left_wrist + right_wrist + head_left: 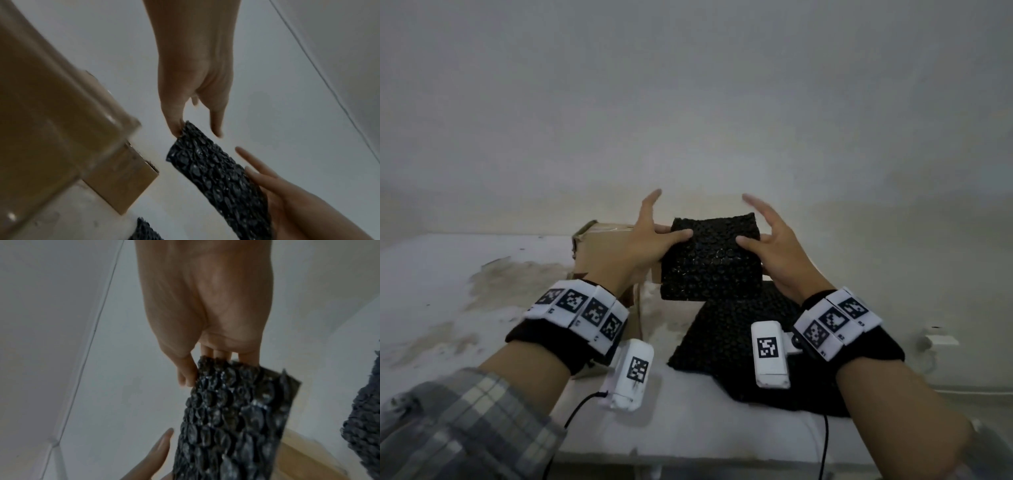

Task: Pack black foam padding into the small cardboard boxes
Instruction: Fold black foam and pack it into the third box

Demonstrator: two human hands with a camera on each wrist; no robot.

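A square piece of black bubbly padding (710, 260) hangs above the table, held between both hands. My left hand (664, 222) pinches its left edge, thumb on top and forefinger raised. My right hand (753, 226) pinches the right edge the same way. In the right wrist view the right hand's (201, 366) thumb lies on the padding (230, 418) and the fingers sit behind it. In the left wrist view the left thumb touches the end of the padding (211, 170). A small cardboard box (599, 253) stands just left of the padding, its inside hidden.
A stack of more black padding (729, 346) lies on the white stained table (482, 308) under my right wrist. A small white object (941, 340) rests at the right. A plain wall stands close behind the box. Cables run off both wrists.
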